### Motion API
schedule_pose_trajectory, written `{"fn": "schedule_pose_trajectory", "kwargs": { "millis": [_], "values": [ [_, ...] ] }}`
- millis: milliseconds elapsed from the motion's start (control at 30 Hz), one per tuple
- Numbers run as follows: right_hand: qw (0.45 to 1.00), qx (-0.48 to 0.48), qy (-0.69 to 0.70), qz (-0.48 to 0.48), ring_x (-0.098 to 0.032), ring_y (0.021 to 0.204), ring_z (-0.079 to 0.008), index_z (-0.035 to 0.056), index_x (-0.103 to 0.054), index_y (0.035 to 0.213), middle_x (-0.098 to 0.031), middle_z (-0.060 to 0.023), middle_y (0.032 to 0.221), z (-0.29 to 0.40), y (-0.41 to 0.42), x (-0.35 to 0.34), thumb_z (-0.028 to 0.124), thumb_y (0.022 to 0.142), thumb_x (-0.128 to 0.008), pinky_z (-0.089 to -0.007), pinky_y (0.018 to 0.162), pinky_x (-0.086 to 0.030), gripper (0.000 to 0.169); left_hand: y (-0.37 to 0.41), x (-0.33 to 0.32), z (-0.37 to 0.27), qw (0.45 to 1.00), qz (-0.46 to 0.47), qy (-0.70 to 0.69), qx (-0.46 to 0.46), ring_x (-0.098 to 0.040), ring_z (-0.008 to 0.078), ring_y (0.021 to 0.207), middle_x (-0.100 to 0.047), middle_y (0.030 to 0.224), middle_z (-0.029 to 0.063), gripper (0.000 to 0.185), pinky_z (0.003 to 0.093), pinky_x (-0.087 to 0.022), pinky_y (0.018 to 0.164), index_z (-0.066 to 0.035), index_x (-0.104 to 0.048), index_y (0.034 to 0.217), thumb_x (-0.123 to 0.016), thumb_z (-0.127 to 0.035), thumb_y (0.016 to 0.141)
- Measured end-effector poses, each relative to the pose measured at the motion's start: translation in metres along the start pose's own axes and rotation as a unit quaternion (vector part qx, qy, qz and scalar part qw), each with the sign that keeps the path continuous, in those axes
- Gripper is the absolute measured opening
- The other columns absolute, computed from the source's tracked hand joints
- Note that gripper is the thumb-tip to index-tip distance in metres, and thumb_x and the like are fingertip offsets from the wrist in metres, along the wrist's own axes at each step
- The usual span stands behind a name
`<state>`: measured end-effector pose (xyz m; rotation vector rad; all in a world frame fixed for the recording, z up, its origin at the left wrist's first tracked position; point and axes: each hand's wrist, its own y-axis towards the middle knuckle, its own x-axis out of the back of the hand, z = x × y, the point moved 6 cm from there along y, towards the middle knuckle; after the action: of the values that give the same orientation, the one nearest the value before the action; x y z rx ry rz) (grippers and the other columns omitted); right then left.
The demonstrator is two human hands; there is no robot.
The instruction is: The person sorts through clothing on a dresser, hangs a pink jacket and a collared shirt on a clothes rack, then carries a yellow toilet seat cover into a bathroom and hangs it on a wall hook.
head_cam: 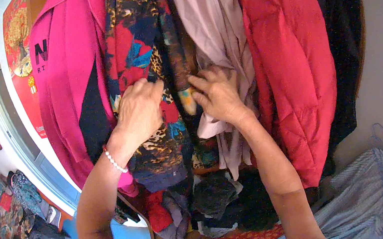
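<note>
A floral and leopard-print garment [134,53] hangs in front of me, patterned in red, blue and black. My left hand [142,107], with a white bead bracelet [115,160] at the wrist, is closed over its front cloth. To the right, my right hand [217,92] touches the garment's other front edge [187,99] and a pale pink garment [205,22]. Its thumb and forefinger point left; whether they pinch cloth is unclear. A dark gap runs down between the two floral edges.
A bright pink coat [72,63] hangs at left, a red garment [292,64] at right, with dark clothing [338,19] beyond. Folded clothes [215,195] lie below. A striped cloth [367,192] is at lower right. Clothes are piled [35,210] near a doorway [19,110].
</note>
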<state>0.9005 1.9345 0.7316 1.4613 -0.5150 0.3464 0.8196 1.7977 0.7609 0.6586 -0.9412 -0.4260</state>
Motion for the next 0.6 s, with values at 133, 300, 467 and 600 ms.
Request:
{"fn": "schedule_pose_trajectory", "kwargs": {
  "millis": [133,300,467,600],
  "values": [
    [0.995,0.071,0.004,0.068,-0.043,0.114,-0.0289,0.0160,-0.055,0.115,-0.053,-0.0111,0.114,0.021,-0.003,-0.014,0.021,0.080,-0.054,-0.0598,0.095,-0.021,0.035,0.037,-0.006,0.002,0.959,-0.038,-0.169,0.224,-0.058,0.0402,0.081,-0.059,0.083,0.0268,0.057,0.0452,-0.046,0.070,0.006,-0.048,0.104,-0.066,-0.037,0.072],
    [0.956,0.005,0.289,0.050,-0.054,0.101,-0.0284,0.0005,-0.056,0.108,-0.059,-0.0172,0.103,-0.017,0.006,-0.016,0.007,0.080,-0.048,-0.0369,0.090,-0.038,0.030,0.037,-0.047,0.031,0.685,-0.161,-0.668,0.242,-0.058,0.0231,0.089,-0.061,0.098,0.0109,0.030,0.0330,-0.043,0.082,0.002,-0.050,0.107,-0.050,0.000,0.077],
    [0.966,-0.132,0.208,-0.073,-0.054,0.104,-0.0336,-0.0037,-0.055,0.109,-0.058,-0.0230,0.107,-0.071,0.001,-0.012,0.007,0.078,-0.049,-0.0356,0.090,-0.040,0.033,0.005,-0.019,0.040,0.444,-0.171,-0.830,0.291,-0.056,0.0169,0.092,-0.061,0.100,0.0074,0.032,0.0281,-0.043,0.084,-0.003,-0.058,0.105,-0.048,-0.009,0.075],
    [0.960,-0.152,0.226,-0.065,-0.052,0.105,-0.0371,-0.0036,-0.055,0.109,-0.056,-0.0238,0.110,-0.064,0.003,-0.022,0.010,0.080,-0.051,-0.0389,0.093,-0.038,0.033,-0.027,-0.028,0.089,0.429,-0.244,-0.828,0.265,-0.062,0.0197,0.074,-0.064,0.088,0.0087,0.026,0.0274,-0.049,0.069,-0.001,-0.061,0.096,-0.047,-0.019,0.085]
  ]
}}
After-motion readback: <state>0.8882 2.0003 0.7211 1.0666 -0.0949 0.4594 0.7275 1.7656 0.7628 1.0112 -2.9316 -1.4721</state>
